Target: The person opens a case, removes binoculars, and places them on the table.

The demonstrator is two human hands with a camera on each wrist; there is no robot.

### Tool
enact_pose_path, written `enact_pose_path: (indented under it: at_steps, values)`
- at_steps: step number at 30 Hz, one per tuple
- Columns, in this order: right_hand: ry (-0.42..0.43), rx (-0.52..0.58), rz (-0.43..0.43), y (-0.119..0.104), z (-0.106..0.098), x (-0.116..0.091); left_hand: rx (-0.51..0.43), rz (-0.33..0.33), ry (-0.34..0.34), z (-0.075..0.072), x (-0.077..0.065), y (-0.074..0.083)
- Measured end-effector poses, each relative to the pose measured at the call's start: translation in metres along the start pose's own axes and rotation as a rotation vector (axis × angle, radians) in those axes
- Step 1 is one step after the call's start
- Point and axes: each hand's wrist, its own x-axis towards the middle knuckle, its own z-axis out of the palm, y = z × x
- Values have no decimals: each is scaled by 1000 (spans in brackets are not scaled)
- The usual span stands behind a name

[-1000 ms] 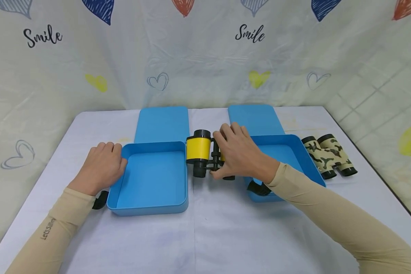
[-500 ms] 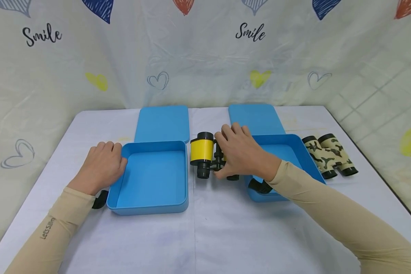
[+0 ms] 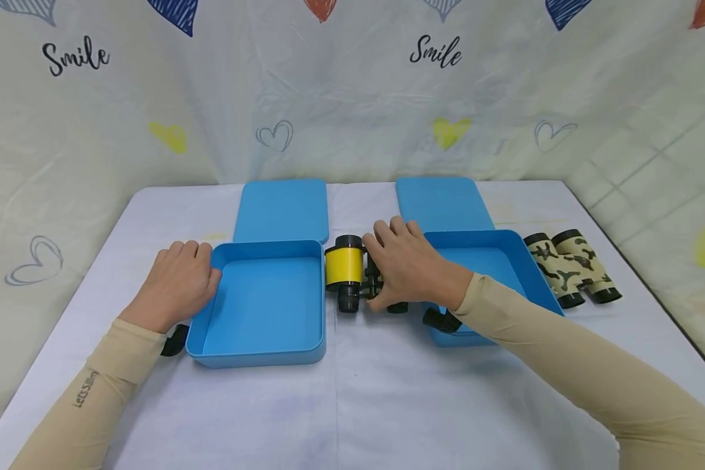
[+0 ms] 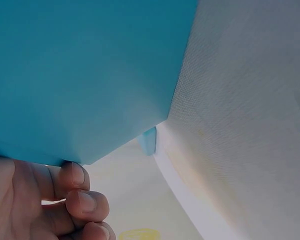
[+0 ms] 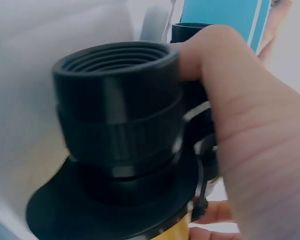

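Note:
In the head view, my right hand (image 3: pixel 414 264) grips black-and-yellow binoculars (image 3: pixel 344 266) from above, between the two blue boxes. The hand covers the right barrel. The right wrist view shows a ribbed black eyepiece (image 5: pixel 117 100) close up, with the thumb against the binoculars. Whether they touch the table, I cannot tell. My left hand (image 3: pixel 176 284) holds the left wall of the left blue box (image 3: pixel 255 360), thumb at its rim. In the left wrist view, curled fingers (image 4: pixel 85 202) sit beside the box's outer wall (image 4: pixel 85 75).
A second blue box (image 3: pixel 523 261) stands on the right, partly behind my right arm. Camouflage binoculars (image 3: pixel 572 267) lie against its right side. Two flat blue lids (image 3: pixel 284 209) lie behind the boxes on the white-covered table (image 3: pixel 335 418).
The yellow binoculars have shifted slightly right, then back left and a little nearer to me, in my right hand's grip. The left hand stays at the left box's wall.

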Motion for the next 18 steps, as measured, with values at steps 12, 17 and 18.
enact_pose_path:
  at_steps: [12, 17, 18]
  values:
    - [-133, -13, 14, -4, 2, 3, -9, -6, 5, 0, 0, 1]
    - [-142, -16, 19, -5, 2, 3, -9, -9, -4, 0, 0, 2]
    - [-146, -17, 20, -5, 2, 3, -9, -10, -3, 0, 0, 2]
